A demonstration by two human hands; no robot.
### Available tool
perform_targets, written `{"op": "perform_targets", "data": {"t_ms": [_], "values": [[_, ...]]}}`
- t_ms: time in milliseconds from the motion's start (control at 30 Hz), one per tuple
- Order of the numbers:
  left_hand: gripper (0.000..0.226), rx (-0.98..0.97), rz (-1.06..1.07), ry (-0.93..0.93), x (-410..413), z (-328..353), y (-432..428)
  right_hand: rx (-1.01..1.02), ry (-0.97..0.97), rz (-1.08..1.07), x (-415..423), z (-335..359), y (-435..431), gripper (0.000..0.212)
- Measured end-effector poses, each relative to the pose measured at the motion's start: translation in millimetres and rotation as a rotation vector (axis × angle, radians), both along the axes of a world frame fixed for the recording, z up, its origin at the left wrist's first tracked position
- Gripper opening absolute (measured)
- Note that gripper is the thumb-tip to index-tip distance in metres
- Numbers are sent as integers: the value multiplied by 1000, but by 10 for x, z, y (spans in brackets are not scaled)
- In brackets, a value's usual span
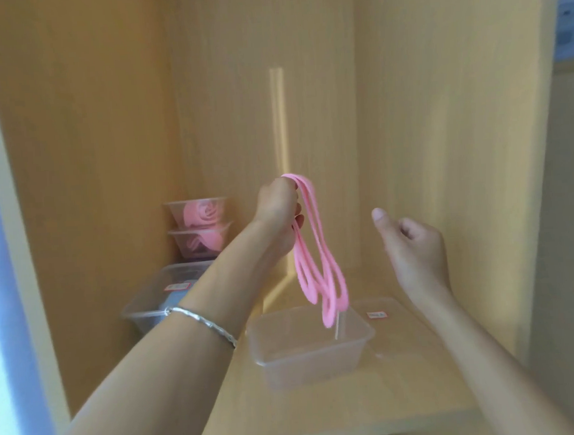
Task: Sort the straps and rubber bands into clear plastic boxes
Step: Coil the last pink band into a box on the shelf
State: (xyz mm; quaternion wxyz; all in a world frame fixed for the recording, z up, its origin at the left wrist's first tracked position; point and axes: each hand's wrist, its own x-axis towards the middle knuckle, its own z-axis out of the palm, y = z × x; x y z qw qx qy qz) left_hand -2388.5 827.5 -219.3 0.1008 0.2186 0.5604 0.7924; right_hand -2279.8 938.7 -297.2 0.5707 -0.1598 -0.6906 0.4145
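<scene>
At the centre of the frame, the left hand (pixel 276 204) is gripping a bunch of pink straps (pixel 317 249), its fingers curling round their tops. The loops are dangling over the open clear box (pixel 306 359) on the shelf (pixel 322 411), lower centre. The right hand (pixel 413 247) is hovering at right, fingers loosely curled and holding nothing. Two stacked boxes (pixel 199 228) of pink straps are sitting at middle left.

Pink straps (pixel 318 265), clear open box (pixel 311 349), silver bracelet (pixel 205 324) — all against a pale yellow-wood shelf (pixel 323 421).
</scene>
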Motion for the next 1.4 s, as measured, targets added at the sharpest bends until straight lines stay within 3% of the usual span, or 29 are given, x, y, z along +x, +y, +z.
{"op": "perform_targets", "data": {"t_ms": [67,133,167,300,367,467,533,667,800,967,1100,1233,1400], "values": [[26,53,-12,-61,92,-29,18,13,9,172,-45,-76,-60,48],[27,114,-4,-122,194,-46,39,36,-167,446,-110,-202,-162,96],[27,147,-5,-156,233,-54,50,43,-216,560,-145,-282,-213,108],[21,183,-4,-234,260,-103,84,16,-262,734,-228,-461,-316,118],[22,145,6,-227,246,-137,74,-51,-292,737,-227,-459,-311,108],[27,101,-3,-170,214,-143,34,-99,-242,697,-226,-434,-312,64],[25,67,-15,-122,194,-119,17,-102,-227,697,-247,-414,-319,56],[18,49,-69,-80,198,-73,27,-88,-206,743,-302,-389,-375,54],[22,106,-141,-198,143,-81,11,-89,-251,828,-314,-383,-341,60],[24,211,-185,-272,41,-141,9,-94,-334,835,-341,-382,-279,49],[24,20,-126,-83,-128,-336,-97,89,-644,711,-320,-298,-165,53],[6,-265,-48,189,-234,-737,-321,297,-1036,580,-307,-268,-131,68],[52,-322,-219,213,-284,-1153,-638,416,-1088,561,-331,-354,-172,55]]}}
